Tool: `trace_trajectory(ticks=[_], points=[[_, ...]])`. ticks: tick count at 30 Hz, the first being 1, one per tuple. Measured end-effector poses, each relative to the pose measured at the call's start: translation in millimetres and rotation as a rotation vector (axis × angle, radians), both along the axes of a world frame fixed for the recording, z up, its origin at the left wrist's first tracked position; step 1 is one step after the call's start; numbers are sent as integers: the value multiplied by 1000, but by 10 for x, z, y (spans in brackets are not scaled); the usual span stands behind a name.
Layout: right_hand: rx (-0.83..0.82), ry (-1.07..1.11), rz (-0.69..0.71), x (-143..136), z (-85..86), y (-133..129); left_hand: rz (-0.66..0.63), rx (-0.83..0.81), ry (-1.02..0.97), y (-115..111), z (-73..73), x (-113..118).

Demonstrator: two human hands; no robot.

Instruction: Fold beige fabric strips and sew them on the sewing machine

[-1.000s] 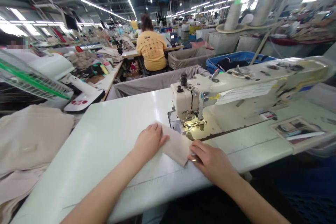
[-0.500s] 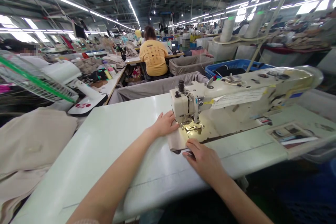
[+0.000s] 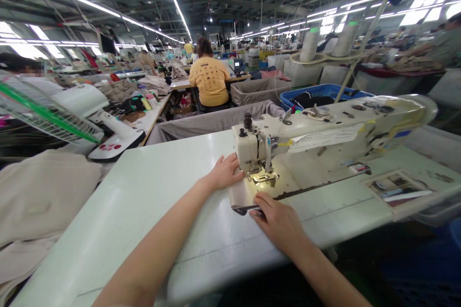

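A beige fabric piece lies under the head of a white industrial sewing machine, by the lit needle plate. My left hand rests flat at its left side, fingers stretched toward the presser foot, with the tips partly hidden behind the machine head. At the near edge, my right hand pinches the fabric piece between thumb and fingers. A dark underside shows along that near edge.
Beige cloth is piled at the left, near a white fan. Behind the pale sewing table stand a grey cloth-lined bin and a blue basket. A person in a yellow shirt sits farther off.
The whole view has shifted slightly. Both hands keep nearly the same places at the machine, and slightly more of the fabric piece's dark near edge shows.
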State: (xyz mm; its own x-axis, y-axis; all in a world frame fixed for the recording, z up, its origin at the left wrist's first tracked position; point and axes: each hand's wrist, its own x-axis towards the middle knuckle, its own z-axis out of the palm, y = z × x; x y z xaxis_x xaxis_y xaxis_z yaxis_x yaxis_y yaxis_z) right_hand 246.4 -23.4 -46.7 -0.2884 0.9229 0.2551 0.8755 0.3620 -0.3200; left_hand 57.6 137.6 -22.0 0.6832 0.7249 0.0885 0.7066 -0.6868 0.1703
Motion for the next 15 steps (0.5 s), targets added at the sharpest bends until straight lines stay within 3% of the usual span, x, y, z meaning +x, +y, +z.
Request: trace_trajectory(ticks=[9,12,15], points=[[3,-37,21,9,41,115,62,39,45,-10,94,50],[-12,-42,32,27,43,88,102,71,41,-286,118,122],[-34,-42,33,60,33,32,22,49,35,-701,61,140]])
